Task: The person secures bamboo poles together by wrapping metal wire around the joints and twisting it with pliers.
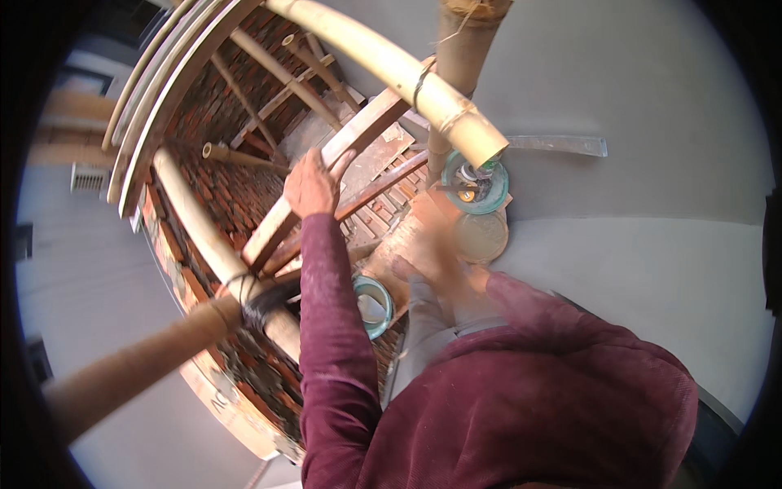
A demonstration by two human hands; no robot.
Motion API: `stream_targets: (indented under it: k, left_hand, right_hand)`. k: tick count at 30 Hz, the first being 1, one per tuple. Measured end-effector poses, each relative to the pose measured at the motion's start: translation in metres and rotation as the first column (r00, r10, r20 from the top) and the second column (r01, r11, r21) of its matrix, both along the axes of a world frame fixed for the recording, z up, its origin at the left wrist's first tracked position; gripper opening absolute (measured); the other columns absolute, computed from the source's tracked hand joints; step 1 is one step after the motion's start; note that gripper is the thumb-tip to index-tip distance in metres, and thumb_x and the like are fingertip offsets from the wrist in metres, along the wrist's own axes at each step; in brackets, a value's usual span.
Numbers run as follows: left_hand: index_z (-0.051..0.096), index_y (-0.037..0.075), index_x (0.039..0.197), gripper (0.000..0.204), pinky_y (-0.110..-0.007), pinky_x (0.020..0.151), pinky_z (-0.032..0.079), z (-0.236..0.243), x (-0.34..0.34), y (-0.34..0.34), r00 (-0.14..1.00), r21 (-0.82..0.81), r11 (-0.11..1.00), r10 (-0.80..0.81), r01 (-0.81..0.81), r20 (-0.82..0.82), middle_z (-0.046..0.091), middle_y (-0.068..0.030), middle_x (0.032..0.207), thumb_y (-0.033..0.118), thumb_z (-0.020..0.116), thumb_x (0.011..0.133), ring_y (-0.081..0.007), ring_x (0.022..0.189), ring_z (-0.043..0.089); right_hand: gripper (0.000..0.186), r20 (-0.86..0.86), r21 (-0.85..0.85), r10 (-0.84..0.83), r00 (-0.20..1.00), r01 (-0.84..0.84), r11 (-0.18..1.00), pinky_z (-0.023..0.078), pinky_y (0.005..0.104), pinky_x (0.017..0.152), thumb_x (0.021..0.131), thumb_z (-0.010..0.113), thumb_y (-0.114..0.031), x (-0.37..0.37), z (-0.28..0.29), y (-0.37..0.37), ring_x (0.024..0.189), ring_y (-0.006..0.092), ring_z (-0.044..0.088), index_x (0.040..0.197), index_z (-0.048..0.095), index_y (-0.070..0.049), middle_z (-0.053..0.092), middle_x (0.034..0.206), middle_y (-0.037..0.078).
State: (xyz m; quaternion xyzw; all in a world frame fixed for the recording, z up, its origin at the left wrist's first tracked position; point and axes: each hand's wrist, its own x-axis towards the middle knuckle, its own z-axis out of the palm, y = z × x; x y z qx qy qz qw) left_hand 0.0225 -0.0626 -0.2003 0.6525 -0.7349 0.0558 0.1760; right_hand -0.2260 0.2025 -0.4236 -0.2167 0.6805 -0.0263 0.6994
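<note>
My left hand [313,186] is closed around a squared wooden beam [371,122] that slants between the bamboo poles. My right hand [450,253] is smeared by motion, so its fingers and anything in them cannot be made out. It is over the board by my legs, near a round container of grey, mortar-like material [481,237]. Just beyond stands a teal bucket [502,194] with a bottle and several small items in it. A second teal bucket [386,319], holding something pale, sits below my left forearm.
A thick bamboo pole [358,45] passes above the beam, tied to an upright bamboo post [468,49]. Another bamboo pole [147,354] juts out at lower left, lashed at a dark joint. Brickwork [220,114] lies below. A flat clear strip [562,146] rests by the grey wall [619,90].
</note>
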Motion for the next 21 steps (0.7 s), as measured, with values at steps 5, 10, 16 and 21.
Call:
stream_targets:
  k: [5,10,16,21]
  left_hand:
    - [0.06,0.006,0.074,0.064,-0.044,0.067,0.047,0.002,0.006,0.007,0.992,-0.006,1.0,0.02,-0.021,-0.124,0.065,-0.0148,0.076,0.07,0.063,0.07,-0.0324,0.073,0.064]
    - [0.067,0.008,0.084,0.061,-0.039,0.077,0.044,0.002,0.0,0.013,0.994,0.108,0.991,0.087,-0.08,-0.063,0.068,-0.0111,0.082,0.067,0.066,0.07,-0.0271,0.082,0.066]
    - [0.047,-0.004,0.126,0.076,-0.044,0.105,0.034,0.019,0.001,0.087,0.907,-0.388,0.92,-0.2,0.045,-0.369,0.053,-0.0208,0.121,0.039,0.077,0.072,-0.0327,0.119,0.046]
    - [0.063,0.003,0.092,0.012,-0.031,0.073,0.051,0.112,0.074,0.257,0.458,-0.532,0.768,-0.353,-0.356,-0.816,0.065,-0.005,0.082,0.01,0.068,0.083,-0.0179,0.077,0.063]
  right_hand:
    - [0.031,0.15,0.031,0.038,0.988,-0.044,0.999,0.05,0.0322,0.047,0.089,0.054,-0.012,0.004,0.002,0.009,0.07,0.0231,0.067,0.118,0.048,-0.004,0.063,0.093,0.011]
    - [0.04,0.245,-0.006,-0.067,0.967,0.07,0.998,0.054,0.033,0.054,0.091,0.05,-0.011,0.003,-0.004,0.022,0.08,0.0251,0.068,0.129,0.043,0.001,0.064,0.099,0.013]
    - [0.046,0.314,-0.095,-0.006,0.949,0.038,0.995,0.055,0.0327,0.057,0.091,0.045,-0.008,-0.005,0.004,0.028,0.083,0.0273,0.068,0.135,0.038,0.005,0.063,0.104,0.016]
    - [0.051,0.356,-0.13,-0.047,0.933,0.1,0.986,0.054,0.0306,0.055,0.089,0.047,-0.007,-0.006,0.023,0.028,0.078,0.0252,0.067,0.137,0.035,0.006,0.063,0.103,0.016]
